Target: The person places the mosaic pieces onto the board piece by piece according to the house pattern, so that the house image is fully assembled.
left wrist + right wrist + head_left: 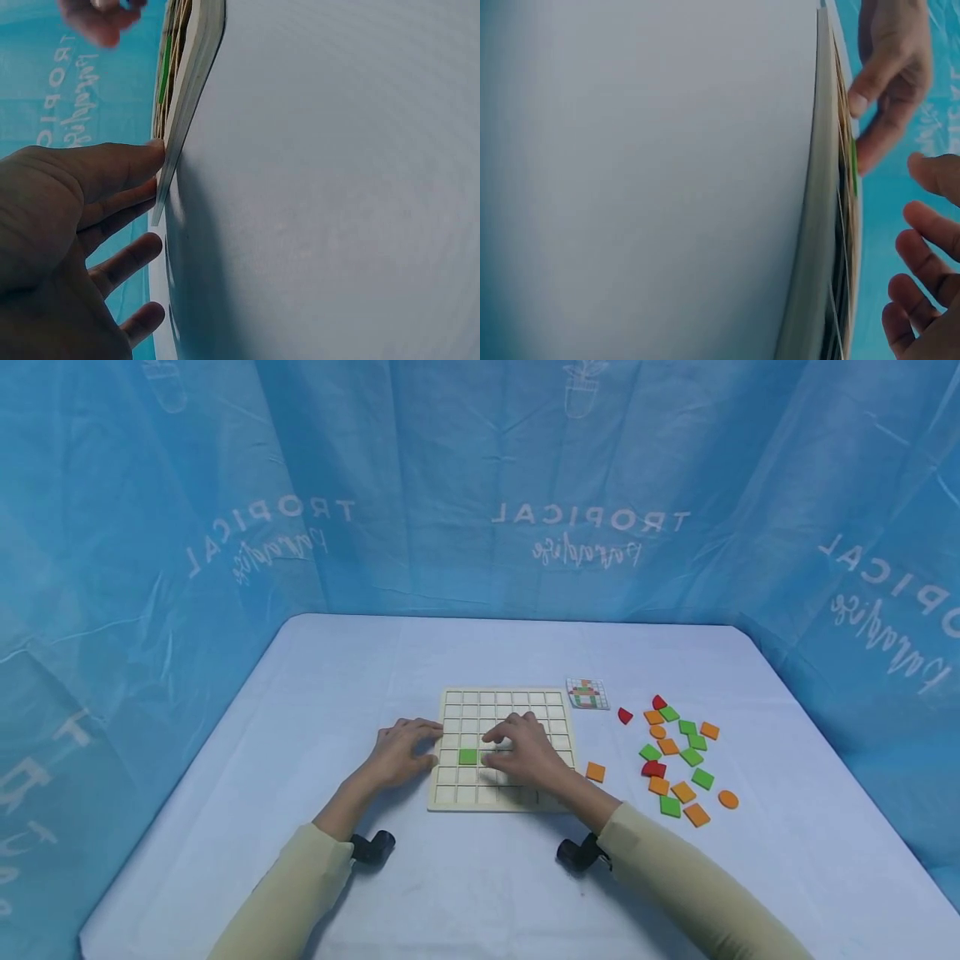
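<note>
A pale board (467,795) marked with a grid of squares lies on the table, and one green square tile (468,757) sits in a cell on its left half. My left hand (403,752) rests at the board's left edge; in the left wrist view its thumb (127,166) touches the rim and the fingers are extended. Over the middle of the board is my right hand (528,750), thumb and index finger apart just right of the green tile. The right wrist view shows nothing between its loosely bent fingers (922,255).
A small pattern card (587,693) lies by the board's upper right corner. One orange square (596,772) is close to the right edge. Further right are scattered green, orange and red pieces (692,757) on the white tabletop (360,668). Blue curtains (480,585) surround the table.
</note>
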The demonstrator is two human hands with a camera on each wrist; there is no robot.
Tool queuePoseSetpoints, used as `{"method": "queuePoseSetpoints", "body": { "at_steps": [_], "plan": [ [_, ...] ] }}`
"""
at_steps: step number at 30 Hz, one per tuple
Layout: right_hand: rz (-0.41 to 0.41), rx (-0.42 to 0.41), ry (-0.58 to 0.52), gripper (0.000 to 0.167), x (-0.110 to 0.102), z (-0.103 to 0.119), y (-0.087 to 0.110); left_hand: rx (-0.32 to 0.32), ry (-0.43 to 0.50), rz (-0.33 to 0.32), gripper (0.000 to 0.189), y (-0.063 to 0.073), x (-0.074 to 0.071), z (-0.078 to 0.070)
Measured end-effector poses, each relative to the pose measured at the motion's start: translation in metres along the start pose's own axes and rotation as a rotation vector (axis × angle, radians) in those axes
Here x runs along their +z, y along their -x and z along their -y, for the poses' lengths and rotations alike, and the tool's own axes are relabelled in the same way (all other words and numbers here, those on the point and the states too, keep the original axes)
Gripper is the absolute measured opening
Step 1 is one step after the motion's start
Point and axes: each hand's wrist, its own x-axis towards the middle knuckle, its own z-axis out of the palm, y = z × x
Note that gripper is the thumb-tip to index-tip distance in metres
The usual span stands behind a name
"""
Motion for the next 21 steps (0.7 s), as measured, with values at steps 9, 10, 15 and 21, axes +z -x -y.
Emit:
{"method": "queuePoseSetpoints", "body": {
  "at_steps": [9,10,15,21],
  "plan": [
    [-0.122,0.099,0.005,0.029,-0.052,-0.035,0.064,-0.032,-0.016,-0.002,0.045,-0.002,0.0,-0.002],
    [-0.125,0.118,0.015,0.029,-0.058,-0.04,0.072,-0.034,-0.015,0.0,0.045,-0.002,0.0,-0.002],
    [-0.15,0.2,0.065,0.029,-0.08,-0.064,0.114,-0.028,-0.011,0.0,0.045,-0.001,0.0,-0.001],
    [-0.147,0.29,0.131,0.031,-0.099,-0.083,0.151,-0.039,0.008,0.007,0.044,0.001,-0.001,-0.002]
  ]
}}
